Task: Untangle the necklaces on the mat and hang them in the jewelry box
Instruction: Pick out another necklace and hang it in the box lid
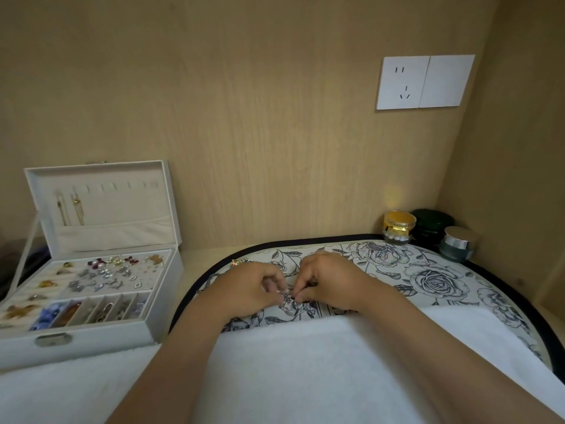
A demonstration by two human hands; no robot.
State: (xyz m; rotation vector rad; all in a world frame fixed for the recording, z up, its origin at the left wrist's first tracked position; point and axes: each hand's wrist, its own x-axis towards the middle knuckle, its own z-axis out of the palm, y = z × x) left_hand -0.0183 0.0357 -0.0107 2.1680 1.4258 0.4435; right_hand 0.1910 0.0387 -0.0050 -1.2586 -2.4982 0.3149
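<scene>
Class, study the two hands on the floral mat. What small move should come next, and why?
The left hand and right hand both pinch one small silvery cluster on the floral mat, so no necklace looks free to hang in the jewelry box. Probably draw the hands slightly apart to loosen it.

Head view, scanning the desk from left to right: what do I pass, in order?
Jewelry box → left hand → necklace pinched by both hands → right hand → gold jar → dark green jar → silver-lidded jar.
</scene>
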